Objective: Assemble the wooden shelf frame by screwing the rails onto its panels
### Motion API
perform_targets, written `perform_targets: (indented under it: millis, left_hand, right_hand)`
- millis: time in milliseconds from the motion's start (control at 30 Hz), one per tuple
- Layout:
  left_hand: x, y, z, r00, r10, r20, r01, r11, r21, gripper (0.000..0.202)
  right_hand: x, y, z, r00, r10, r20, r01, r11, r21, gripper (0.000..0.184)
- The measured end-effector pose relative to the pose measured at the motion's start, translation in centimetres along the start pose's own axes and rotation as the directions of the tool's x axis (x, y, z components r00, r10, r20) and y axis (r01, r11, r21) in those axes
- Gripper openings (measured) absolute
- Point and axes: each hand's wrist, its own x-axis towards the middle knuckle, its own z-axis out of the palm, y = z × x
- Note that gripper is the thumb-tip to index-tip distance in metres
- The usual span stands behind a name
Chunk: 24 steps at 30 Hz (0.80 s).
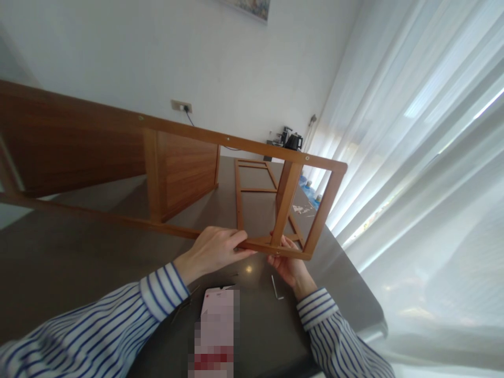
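Note:
A brown wooden shelf frame (173, 136) stands on a dark grey table (79, 262), with solid panels at the left and open rails at the right. My left hand (216, 249) grips the frame's lower rail from above, fingers curled over it. My right hand (289, 262) is under the same rail near the upright, fingers pinched at its underside around something too small to make out. Both sleeves are white with blue stripes.
An Allen key (276, 287) lies on the table just below my right hand. A pink-white sheet (218, 310) lies near the front edge. A second ladder-like frame (255, 184) lies flat farther back. Kettle (293, 140) at the far end; white curtains (425, 157) at the right.

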Motion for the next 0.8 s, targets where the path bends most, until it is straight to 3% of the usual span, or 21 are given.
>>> perform_targets:
  millis: [200,433,500,567,800]
  left_hand:
    - [0.5,0.4,-0.1,0.994,0.068,-0.089,-0.061,0.995,0.075,0.034]
    - [1.3,1.5,-0.8,0.997,0.024,0.076,-0.034,0.99,0.137,0.022]
    - [1.6,2.0,-0.9,0.996,0.047,0.077,-0.056,0.992,0.115,0.019]
    - [1.8,2.6,-0.9,0.997,0.049,0.064,-0.054,0.995,0.08,0.028]
    - [2.9,3.2,-0.8,0.995,-0.015,0.096,0.01,0.999,0.052,0.034]
  right_hand:
    - [-0.2,0.0,1.0,0.999,-0.022,-0.035,0.025,0.997,0.066,0.022]
    - [-0.4,0.1,1.6,0.998,-0.038,-0.06,0.042,0.996,0.084,0.026]
    - [-0.3,0.0,1.7,0.996,-0.049,-0.069,0.055,0.994,0.089,0.024]
    - [-0.3,-0.1,1.8,0.995,-0.062,-0.074,0.068,0.993,0.092,0.023]
    - [-0.3,-0.3,2.1,0.993,-0.089,-0.081,0.096,0.992,0.084,0.026]
